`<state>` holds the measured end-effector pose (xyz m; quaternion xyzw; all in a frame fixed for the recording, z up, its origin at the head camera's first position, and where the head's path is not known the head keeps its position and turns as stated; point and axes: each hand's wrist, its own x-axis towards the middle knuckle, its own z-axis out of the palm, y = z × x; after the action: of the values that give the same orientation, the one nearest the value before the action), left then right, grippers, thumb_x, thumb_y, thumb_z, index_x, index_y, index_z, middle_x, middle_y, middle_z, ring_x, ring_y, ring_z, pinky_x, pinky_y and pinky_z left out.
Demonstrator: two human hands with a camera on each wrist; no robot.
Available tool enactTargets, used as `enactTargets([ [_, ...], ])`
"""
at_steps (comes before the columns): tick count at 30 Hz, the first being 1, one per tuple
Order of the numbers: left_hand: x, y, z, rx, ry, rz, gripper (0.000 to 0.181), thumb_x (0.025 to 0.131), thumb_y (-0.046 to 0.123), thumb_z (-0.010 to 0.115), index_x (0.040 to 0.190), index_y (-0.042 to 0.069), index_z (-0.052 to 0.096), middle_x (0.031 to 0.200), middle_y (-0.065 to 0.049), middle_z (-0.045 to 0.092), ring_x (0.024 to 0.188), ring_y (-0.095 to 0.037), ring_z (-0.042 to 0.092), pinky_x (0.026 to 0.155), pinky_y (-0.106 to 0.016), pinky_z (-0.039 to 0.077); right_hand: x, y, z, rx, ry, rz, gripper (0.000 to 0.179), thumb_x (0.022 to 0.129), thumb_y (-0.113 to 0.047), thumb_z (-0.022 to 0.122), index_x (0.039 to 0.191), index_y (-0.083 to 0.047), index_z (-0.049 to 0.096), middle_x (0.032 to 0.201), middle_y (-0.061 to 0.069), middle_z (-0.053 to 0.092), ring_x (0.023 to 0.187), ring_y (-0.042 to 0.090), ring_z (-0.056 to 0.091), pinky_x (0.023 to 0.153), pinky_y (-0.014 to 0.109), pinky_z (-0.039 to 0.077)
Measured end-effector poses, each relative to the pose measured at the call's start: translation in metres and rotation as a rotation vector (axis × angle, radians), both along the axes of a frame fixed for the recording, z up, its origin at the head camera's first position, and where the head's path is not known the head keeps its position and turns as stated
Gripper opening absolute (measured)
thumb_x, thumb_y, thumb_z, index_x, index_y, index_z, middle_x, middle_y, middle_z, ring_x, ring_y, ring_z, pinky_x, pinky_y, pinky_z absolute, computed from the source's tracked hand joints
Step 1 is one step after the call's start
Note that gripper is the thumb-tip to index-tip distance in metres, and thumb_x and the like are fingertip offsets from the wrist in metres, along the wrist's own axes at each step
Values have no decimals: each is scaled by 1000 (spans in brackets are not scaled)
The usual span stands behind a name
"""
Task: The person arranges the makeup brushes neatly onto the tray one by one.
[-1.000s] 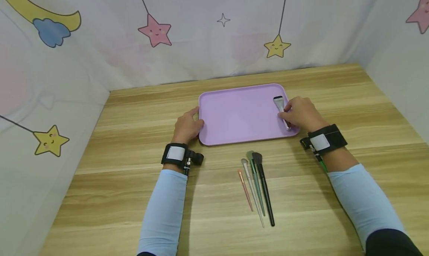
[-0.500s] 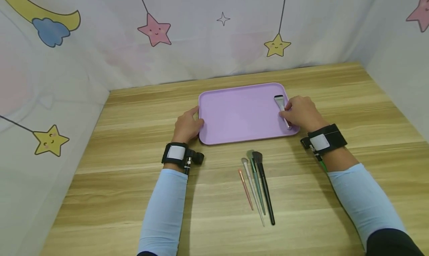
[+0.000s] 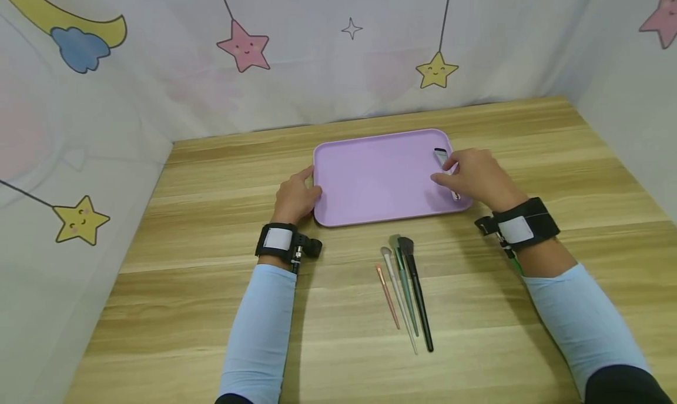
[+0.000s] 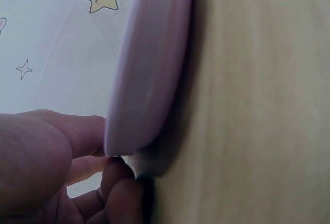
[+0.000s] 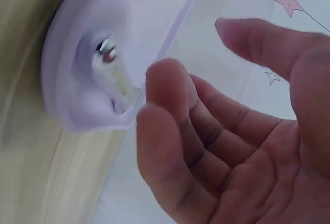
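Observation:
A light purple tray (image 3: 381,180) lies on the table. At its left end my left hand (image 3: 296,199) grips the rim, the thumb on the inner side and the fingers around the outer edge and underside, as the left wrist view shows. A short flat-topped makeup brush (image 3: 441,156) with a silvery handle rests in the tray along its right end. Over that brush hovers my right hand (image 3: 476,177), thumb and fingers apart, hiding its middle. In the right wrist view the brush handle (image 5: 114,74) sits apart from the fingers.
Several makeup brushes lie side by side in front of the tray: a small pink one (image 3: 388,298), a white one (image 3: 399,301), a green one (image 3: 406,292) and a black one (image 3: 418,295). A white curtain (image 3: 317,86) with stars borders the table.
My right hand has let go of the flat-topped brush, its thumb and fingers spreading and lifting slightly away. The left hand stays on the tray rim.

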<state>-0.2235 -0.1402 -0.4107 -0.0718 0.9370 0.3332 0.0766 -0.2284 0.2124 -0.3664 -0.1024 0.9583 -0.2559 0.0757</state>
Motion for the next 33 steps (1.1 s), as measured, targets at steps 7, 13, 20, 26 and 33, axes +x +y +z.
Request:
enactTargets([
  [7,0,0,-1,6,-7,3,63,94,24,56,155,19,43,148,-17,49,111,-36,56,78,-41,47,4,-3,3,-32,-48,59,46,93,-36,71,113,5,69,81,13,66,64,22,60,56,34,47],
  [13,-1,0,-2,18,-13,19,62,94,24,56,155,20,43,141,-17,53,80,-27,62,62,-33,46,6,-6,4,-70,-83,115,46,93,-36,72,114,4,69,76,10,64,63,21,62,56,35,46],
  [20,-2,-2,-2,15,-14,13,62,95,24,55,156,20,42,143,-17,52,90,-30,60,67,-34,45,10,-10,6,-69,-82,136,45,93,-35,72,115,4,69,76,10,64,62,21,61,57,35,47],
  [26,-1,-2,-1,9,-13,12,62,95,24,55,156,19,42,144,-17,51,97,-33,60,70,-36,46,16,-12,7,-63,-76,168,44,92,-36,73,114,3,70,78,9,64,65,21,59,57,35,47],
  [33,-1,-2,-1,11,0,5,63,94,23,56,155,19,44,142,-19,53,92,-33,62,67,-36,47,21,-14,8,-54,-85,188,45,92,-35,74,115,3,70,84,10,67,70,23,59,61,37,49],
])
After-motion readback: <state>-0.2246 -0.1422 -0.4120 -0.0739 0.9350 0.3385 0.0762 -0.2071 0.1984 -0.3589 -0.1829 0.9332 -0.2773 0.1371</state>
